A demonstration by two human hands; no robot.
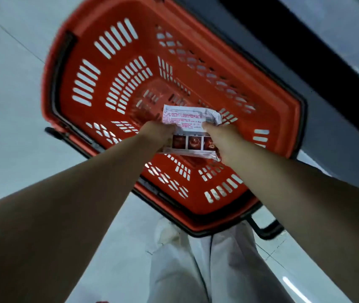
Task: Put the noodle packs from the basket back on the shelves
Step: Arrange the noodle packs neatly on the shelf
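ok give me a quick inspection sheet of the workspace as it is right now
surface: pale floor; the red basket stands on it
job's things: one noodle pack, printed side up, within the basket's opening; whether it is lifted or resting cannot be told; no other pack seen inside
clutter: nothing seen
hands: left hand and right hand each grip one side of the pack
cables: nothing seen
surroundings: dark unit beyond the basket, probably a shelf base; black handle at the basket's near end; white trousers below
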